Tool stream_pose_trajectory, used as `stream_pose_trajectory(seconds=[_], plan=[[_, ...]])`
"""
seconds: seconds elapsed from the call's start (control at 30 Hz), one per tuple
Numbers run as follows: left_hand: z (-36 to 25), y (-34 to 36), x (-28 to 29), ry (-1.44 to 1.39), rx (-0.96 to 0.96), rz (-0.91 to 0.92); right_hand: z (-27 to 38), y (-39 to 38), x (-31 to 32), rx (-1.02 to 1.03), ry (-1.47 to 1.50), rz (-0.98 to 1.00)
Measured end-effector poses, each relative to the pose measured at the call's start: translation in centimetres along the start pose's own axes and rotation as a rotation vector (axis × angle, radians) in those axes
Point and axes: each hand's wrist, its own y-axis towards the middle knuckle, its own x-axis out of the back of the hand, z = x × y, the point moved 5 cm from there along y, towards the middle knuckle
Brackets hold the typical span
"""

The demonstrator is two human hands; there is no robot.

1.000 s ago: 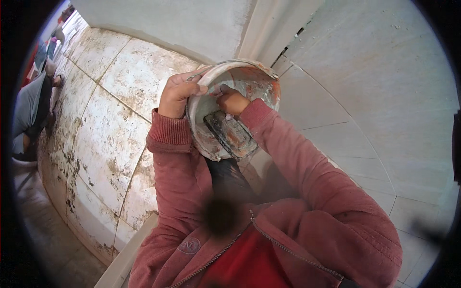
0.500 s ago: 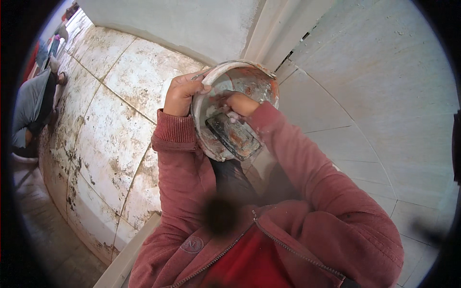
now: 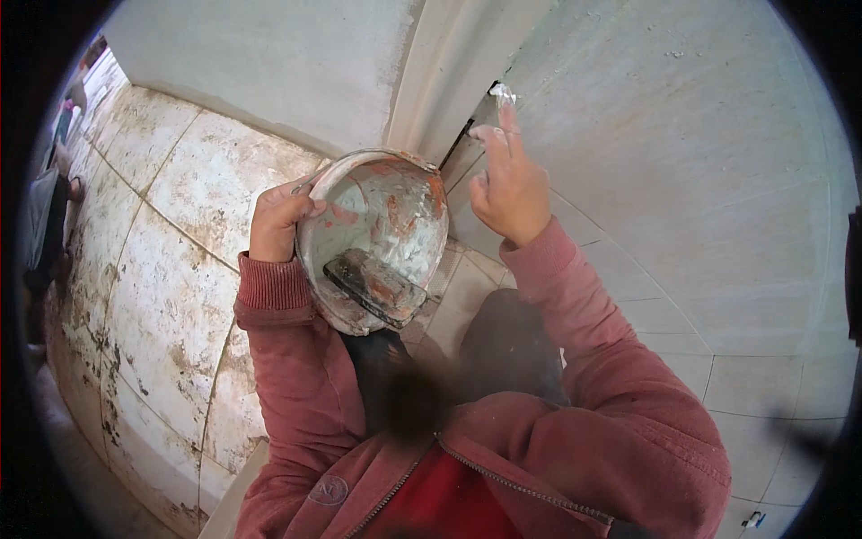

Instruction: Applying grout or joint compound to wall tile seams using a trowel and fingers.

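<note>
Setting: pale tiled wall (image 3: 718, 269) at right, stained tiled floor (image 3: 162, 269) at left; a dark vertical gap (image 3: 458, 144) runs between wall panels.
Left hand: left hand (image 3: 278, 220) closed around the rim of a round, plaster-smeared red bowl (image 3: 377, 234), tilted toward the person; fingers curl over the edge.
Bowl contents: a small flat rectangular trowel (image 3: 377, 286) caked in filler lies inside.
Right hand: right hand (image 3: 507, 184) open, holding nothing; one extended fingertip carries white filler (image 3: 501, 92) to the gap.
Technique, as judged: press paste firmly into the joint; draw steadily along it; keep the bowl close below.
</note>
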Motion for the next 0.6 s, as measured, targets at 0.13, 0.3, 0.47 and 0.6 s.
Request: stream_pose_trajectory(seconds=[0.13, 0.3, 0.47, 0.6], plan=[[0.2, 0.3, -0.2, 0.005, 0.032, 0.041, -0.3, 0.1, -1.9, -0.032, -0.207, 0.162], [-0.1, 0.1, 0.0, 0.035, -0.022, 0.018, 0.1, -1.6, -1.0, -0.029, -0.087, 0.191], [0.0, 0.2, -0.3, -0.004, 0.017, 0.044, -0.3, 0.3, 0.4, -0.025, -0.056, 0.049], [0.3, 0.2, -0.1, -0.034, -0.03, 0.015, -0.2, -1.0, -0.8, 0.053, -0.065, 0.088]])
